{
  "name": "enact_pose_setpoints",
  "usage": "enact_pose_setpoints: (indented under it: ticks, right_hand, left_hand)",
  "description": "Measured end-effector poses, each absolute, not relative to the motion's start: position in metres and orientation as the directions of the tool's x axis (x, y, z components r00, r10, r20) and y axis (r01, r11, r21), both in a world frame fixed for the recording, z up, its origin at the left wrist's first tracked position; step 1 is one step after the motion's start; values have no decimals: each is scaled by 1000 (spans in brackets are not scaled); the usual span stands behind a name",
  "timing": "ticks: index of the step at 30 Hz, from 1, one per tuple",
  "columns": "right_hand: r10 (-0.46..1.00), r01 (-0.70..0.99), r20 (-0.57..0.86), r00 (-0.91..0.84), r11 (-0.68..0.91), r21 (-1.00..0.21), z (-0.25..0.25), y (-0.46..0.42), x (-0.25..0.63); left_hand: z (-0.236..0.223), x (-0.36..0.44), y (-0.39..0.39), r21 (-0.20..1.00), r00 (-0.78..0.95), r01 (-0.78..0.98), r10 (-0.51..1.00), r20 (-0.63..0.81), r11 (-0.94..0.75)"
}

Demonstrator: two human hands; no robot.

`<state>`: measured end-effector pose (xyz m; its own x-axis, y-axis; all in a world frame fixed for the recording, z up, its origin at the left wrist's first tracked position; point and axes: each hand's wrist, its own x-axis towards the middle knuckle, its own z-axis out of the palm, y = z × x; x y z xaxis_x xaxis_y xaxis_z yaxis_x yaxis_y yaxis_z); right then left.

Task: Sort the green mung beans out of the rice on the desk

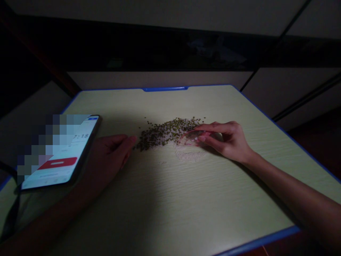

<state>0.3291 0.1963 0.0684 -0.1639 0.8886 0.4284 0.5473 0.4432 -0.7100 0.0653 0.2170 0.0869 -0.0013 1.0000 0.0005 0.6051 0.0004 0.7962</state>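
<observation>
I've got the green-and-white grain pile (166, 133) between hands, long axis left-right, right hand (231, 140) nearer at its right end, pinching a clear rimmed piece (190, 137), left hand (108, 153) curled closed beside the left end, contents unclear.

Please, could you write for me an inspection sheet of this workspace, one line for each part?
Surface: pale table with wood grain and blue edge; left part in shadow.
Job's things: pile of green beans and pale grains mid-table; a clear container, exact shape unclear.
Clutter: lit phone at left; a few stray beans; pale grains spread in front of the container.
Hands: right hand grips the container at the pile's right side; left hand closed near its left end, contents not visible.
Cables: black cable by the phone's near corner; connection unclear.
Surroundings: dim; pale panels and a dark band behind the table.
</observation>
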Motion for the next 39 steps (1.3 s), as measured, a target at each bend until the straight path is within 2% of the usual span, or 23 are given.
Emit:
enact_pose_setpoints:
  ticks: [10,22,39]
  right_hand:
    - [887,601,443,-133,427,-676,70,196,329]
    - [895,590,425,-135,418,-691,70,196,326]
    - [900,607,433,-47,370,-704,69,195,334]
  left_hand:
    - [87,64,217,787,-6,617,1000,1,2]
    - [88,66,215,799,1,601,1000,3,-3]
    - [89,66,215,787,9,617,1000,-8,0]
